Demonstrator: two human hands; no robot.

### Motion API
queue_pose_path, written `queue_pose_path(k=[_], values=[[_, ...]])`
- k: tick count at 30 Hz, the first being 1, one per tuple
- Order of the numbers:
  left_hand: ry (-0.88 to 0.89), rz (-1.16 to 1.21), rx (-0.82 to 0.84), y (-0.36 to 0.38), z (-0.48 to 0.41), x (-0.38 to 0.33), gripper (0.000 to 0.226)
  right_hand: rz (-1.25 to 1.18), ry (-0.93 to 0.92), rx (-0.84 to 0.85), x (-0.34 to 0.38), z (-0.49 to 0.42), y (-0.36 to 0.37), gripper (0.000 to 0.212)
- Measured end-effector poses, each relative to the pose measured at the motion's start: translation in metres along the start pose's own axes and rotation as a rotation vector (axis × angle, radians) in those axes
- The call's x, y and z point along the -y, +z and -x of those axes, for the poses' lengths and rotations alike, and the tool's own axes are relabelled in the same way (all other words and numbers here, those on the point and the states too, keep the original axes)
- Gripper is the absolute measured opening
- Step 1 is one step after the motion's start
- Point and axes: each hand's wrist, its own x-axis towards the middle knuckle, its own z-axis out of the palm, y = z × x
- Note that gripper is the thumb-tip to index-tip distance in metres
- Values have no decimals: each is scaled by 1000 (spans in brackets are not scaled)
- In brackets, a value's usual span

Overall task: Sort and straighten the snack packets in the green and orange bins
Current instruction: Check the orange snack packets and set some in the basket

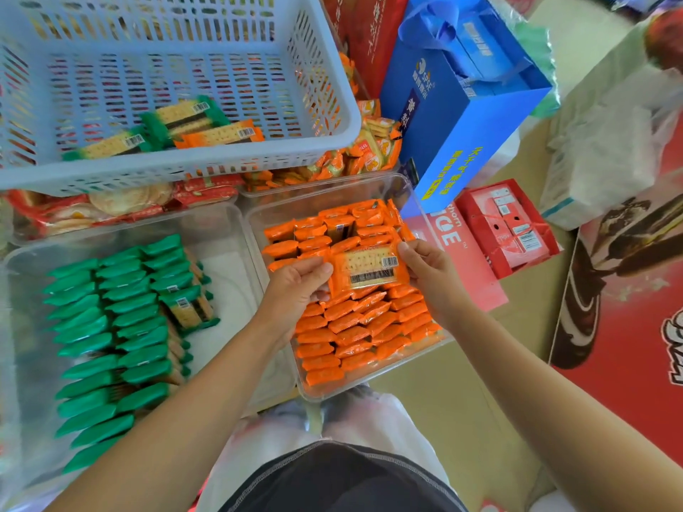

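Left hand (297, 286) and right hand (428, 269) pinch one orange packet (367, 269) over the full orange bin (410, 194); green bin (229, 223) lies left.

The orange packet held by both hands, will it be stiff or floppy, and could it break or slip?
Probably stiff: the orange packet looks flat though the left hand and right hand pinch only its ends. Likely fragile, since crackers show through its window. Its glossy film may be slippery.
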Motion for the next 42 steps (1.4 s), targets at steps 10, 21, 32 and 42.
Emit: queue_pose_path(k=[10,21,32,42], values=[[490,-713,17,-6,17,3,70,46,-13,-49,2,11,7,25],[271,-536,-23,-4,17,0,59,-37,86,71,9,16,4,36],[-115,-263,110,0,10,-15,31,24,60,3,7,9,4,25],[330,-752,-58,-4,-5,-4,41,-59,232,141,24,-16,8,27]])
